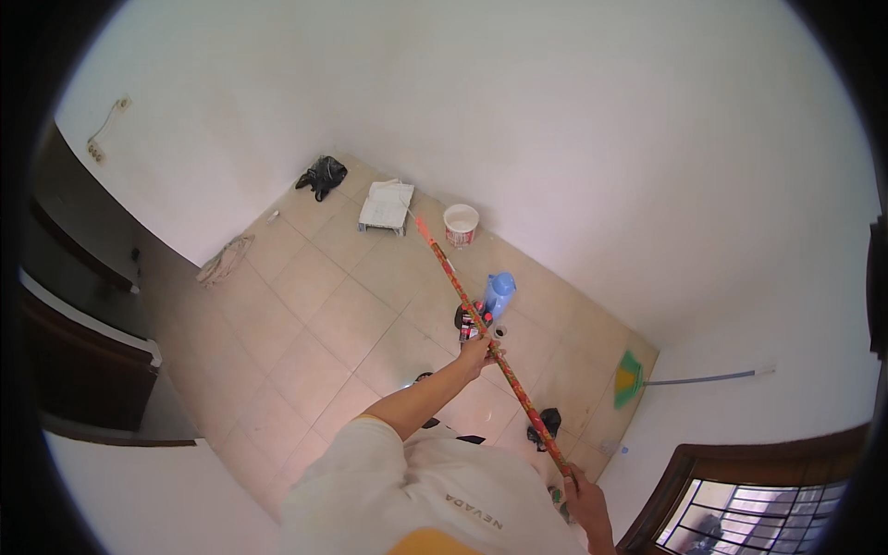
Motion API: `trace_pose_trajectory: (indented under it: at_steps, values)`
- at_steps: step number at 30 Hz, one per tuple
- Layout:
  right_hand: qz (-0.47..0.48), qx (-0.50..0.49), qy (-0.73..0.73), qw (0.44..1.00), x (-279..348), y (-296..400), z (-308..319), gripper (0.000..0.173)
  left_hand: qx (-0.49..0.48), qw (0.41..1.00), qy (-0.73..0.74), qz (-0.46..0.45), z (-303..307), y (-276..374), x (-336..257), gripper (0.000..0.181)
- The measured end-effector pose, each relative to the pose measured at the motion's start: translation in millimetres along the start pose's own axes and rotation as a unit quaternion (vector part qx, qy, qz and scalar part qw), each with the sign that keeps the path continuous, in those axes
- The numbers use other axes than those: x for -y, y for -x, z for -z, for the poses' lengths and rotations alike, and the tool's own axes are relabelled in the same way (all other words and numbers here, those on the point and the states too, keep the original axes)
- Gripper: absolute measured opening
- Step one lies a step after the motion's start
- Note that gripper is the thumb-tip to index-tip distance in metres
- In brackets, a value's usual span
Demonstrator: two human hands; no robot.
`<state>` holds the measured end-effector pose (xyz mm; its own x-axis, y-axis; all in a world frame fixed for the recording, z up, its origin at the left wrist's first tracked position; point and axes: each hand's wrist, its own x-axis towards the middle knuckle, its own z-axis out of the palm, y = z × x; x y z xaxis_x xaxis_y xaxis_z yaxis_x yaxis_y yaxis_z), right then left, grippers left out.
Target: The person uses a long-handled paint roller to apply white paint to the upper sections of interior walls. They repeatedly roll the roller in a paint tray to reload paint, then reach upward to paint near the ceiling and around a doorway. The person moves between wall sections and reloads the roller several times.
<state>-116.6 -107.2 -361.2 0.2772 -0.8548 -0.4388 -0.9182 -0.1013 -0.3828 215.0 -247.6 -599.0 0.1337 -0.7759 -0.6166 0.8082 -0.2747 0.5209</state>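
Note:
Both my hands grip a long pole point(510, 378) with a red and green pattern. My left hand point(475, 355) is closed around its middle, and my right hand point(587, 501) holds it near the lower end. The pole slants away towards the wall. At its far end is an orange handle point(424, 229) of what looks like a paint roller, whose thin metal rod reaches a white-smeared paint tray point(386, 205). The roller head is hard to make out at the tray's back edge. Right of the handle stands a white paint bucket point(461, 225) with red print.
Beyond my left hand are a blue jug point(499, 291), several dark red-capped bottles point(474, 320) and a small cup point(500, 332). A green and yellow broom point(628, 380) leans by the right wall. Black plastic bags point(323, 177) and a crumpled cloth point(226, 261) lie on the tiled floor point(305, 291).

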Motion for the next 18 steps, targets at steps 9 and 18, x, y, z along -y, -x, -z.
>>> trace_pose_trajectory:
  at_steps: [9, 18]
  values:
    - [-0.031, 0.075, -0.013, 0.997, 90, -92, -20, 0.040, -0.046, 0.997, 0.007, 0.059, 64, -70, -61, 0.014]
    - [-0.127, 0.144, -0.041, 0.981, 147, -137, -30, 0.040, -0.041, 0.994, 0.014, 0.103, 102, -116, -77, 0.015]
